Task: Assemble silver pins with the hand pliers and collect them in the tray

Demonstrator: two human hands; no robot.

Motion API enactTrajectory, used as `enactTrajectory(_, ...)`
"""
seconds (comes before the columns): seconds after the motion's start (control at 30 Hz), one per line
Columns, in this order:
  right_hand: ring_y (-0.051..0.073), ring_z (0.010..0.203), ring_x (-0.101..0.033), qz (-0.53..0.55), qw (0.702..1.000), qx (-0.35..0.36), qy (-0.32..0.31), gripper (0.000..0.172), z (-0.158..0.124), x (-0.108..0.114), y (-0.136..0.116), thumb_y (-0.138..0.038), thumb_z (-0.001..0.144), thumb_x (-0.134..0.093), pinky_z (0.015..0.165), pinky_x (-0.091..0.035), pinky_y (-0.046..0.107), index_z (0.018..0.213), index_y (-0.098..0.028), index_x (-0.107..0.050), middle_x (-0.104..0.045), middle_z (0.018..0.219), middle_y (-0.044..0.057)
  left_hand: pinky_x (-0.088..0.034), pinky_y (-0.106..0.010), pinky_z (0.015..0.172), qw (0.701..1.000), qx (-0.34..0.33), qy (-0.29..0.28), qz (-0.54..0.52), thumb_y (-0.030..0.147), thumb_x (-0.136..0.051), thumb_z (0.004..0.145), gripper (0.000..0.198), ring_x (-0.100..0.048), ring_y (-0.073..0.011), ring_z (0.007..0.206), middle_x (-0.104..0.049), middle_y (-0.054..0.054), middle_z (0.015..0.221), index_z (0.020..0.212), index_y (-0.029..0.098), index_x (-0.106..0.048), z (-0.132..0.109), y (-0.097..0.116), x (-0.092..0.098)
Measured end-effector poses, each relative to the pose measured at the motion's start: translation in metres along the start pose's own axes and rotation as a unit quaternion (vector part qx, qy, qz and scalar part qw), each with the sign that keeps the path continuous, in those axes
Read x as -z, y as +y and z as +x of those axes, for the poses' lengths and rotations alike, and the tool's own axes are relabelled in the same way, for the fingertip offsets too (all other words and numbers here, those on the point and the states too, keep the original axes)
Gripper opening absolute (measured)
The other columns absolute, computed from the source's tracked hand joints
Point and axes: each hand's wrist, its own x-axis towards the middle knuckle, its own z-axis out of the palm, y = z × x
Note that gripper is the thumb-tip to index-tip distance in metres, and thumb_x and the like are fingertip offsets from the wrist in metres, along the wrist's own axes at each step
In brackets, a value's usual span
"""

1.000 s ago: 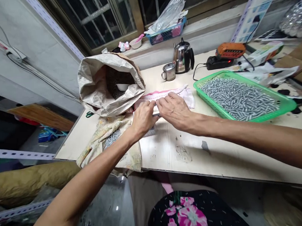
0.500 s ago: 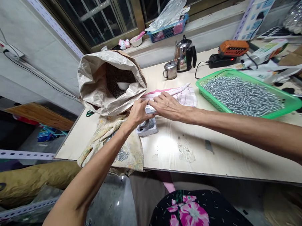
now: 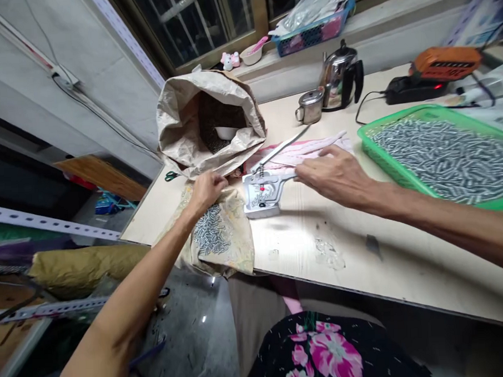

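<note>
My right hand is closed round the end of the handle of a grey metal hand tool. This tool has a C-shaped frame, a spring, a small red part and a long lever slanting up to the right. Its frame is over a small white tray with small metal pieces in it. To the left, my left hand has its fingers pinched together above a patterned cloth; what is between them, if anything, is hidden. A pile of small silvery metal pieces lies on that cloth.
Behind my left hand stands an open sack with a white scoop inside. A green basket of silvery metal pieces is at the right. A pink-and-white cloth, a metal cup and a kettle are farther back.
My hands were together at the tool; now my left hand has let go and moved left over the cloth. My right hand keeps the handle. The view has shifted.
</note>
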Motion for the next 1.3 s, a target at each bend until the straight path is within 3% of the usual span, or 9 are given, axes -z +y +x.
enactTrajectory(0.07,0.017,0.069,-0.052,0.009,1.0,-0.023,0.012,0.029,-0.021,0.01,0.0,-0.031,0.104,-0.039,0.08,-0.035,0.034,0.086,-0.019,-0.058,-0.063,0.075,0.002,-0.045,-0.034,0.074,0.993,0.013,-0.051,0.108,0.021,-0.056,0.085,0.021,-0.061,-0.0222,0.079,-0.069,-0.01,0.08,0.078,0.013,-0.075,-0.032,-0.017,-0.01)
enactTrajectory(0.2,0.016,0.065,-0.053,0.078,0.996,-0.041,0.009,0.024,-0.079,0.022,-0.013,-0.032,0.102,-0.045,0.087,-0.039,0.035,0.085,-0.021,-0.057,-0.06,0.073,0.0,-0.045,-0.033,0.079,0.969,-0.01,-0.115,0.22,0.021,-0.052,0.091,0.025,-0.059,-0.0265,0.098,-0.069,-0.012,0.092,0.084,0.015,-0.076,-0.08,-0.035,-0.034)
enactTrajectory(0.43,0.015,0.067,-0.058,0.157,0.983,-0.085,-0.042,0.019,-0.161,0.007,-0.063,-0.026,0.103,-0.043,0.089,-0.038,0.039,0.092,-0.019,-0.056,-0.063,0.078,0.0,-0.046,-0.034,0.086,0.958,-0.016,-0.121,0.26,0.015,-0.047,0.092,0.026,-0.058,-0.027,0.103,-0.068,-0.013,0.096,0.089,0.015,-0.072,-0.083,-0.044,-0.045)
enactTrajectory(0.53,0.015,0.067,-0.057,0.156,0.981,-0.099,-0.066,0.023,-0.166,0.0,-0.079,-0.026,0.103,-0.043,0.086,-0.037,0.036,0.085,-0.019,-0.054,-0.059,0.072,-0.001,-0.047,-0.034,0.085,0.962,-0.008,-0.105,0.251,0.016,-0.049,0.091,0.023,-0.059,-0.0274,0.101,-0.068,-0.014,0.098,0.09,0.013,-0.071,-0.078,-0.045,-0.043)
enactTrajectory(0.77,0.016,0.07,-0.055,0.119,0.981,-0.117,-0.103,0.027,-0.157,0.002,-0.084,-0.029,0.104,-0.042,0.079,-0.032,0.033,0.082,-0.019,-0.055,-0.058,0.072,0.0,-0.047,-0.037,0.086,0.983,-0.038,0.014,0.179,0.03,-0.052,0.092,0.023,-0.059,-0.0283,0.099,-0.068,-0.012,0.097,0.094,0.017,-0.071,-0.089,-0.031,-0.041)
enactTrajectory(0.97,0.016,0.067,-0.051,0.105,0.981,-0.122,-0.106,0.026,-0.158,0.001,-0.086,-0.025,0.104,-0.04,0.078,-0.03,0.034,0.083,-0.019,-0.054,-0.056,0.07,0.0,-0.049,-0.03,0.074,0.998,0.057,0.003,0.037,0.026,-0.059,0.087,0.015,-0.064,-0.0209,0.08,-0.073,-0.006,0.088,0.087,0.018,-0.071,-0.099,-0.001,-0.045)
enactTrajectory(1.07,0.017,0.067,-0.05,0.09,0.984,-0.12,-0.099,0.025,-0.157,0.001,-0.088,-0.025,0.103,-0.042,0.078,-0.03,0.034,0.083,-0.019,-0.055,-0.056,0.07,0.0,-0.049,-0.028,0.071,0.999,-0.009,-0.03,-0.044,0.025,-0.061,0.089,0.013,-0.064,-0.0178,0.076,-0.072,-0.004,0.087,0.088,0.018,-0.071,-0.11,0.029,-0.058)
enactTrajectory(1.17,0.017,0.067,-0.049,0.081,0.983,-0.124,-0.104,0.023,-0.156,0.001,-0.089,-0.024,0.102,-0.044,0.078,-0.029,0.034,0.084,-0.02,-0.056,-0.056,0.07,0.0,-0.05,-0.029,0.075,0.992,-0.105,-0.05,-0.039,0.021,-0.06,0.092,0.011,-0.064,-0.0192,0.083,-0.069,-0.006,0.087,0.089,0.017,-0.07,-0.121,0.058,-0.082)
enactTrajectory(1.3,0.017,0.067,-0.05,0.087,0.983,-0.129,-0.1,0.021,-0.156,-0.001,-0.089,-0.024,0.102,-0.046,0.078,-0.029,0.033,0.084,-0.02,-0.056,-0.059,0.072,0.0,-0.05,-0.03,0.079,0.988,-0.144,-0.055,0.006,0.019,-0.055,0.096,0.014,-0.062,-0.0204,0.087,-0.064,-0.007,0.089,0.094,0.016,-0.068,-0.127,0.069,-0.109)
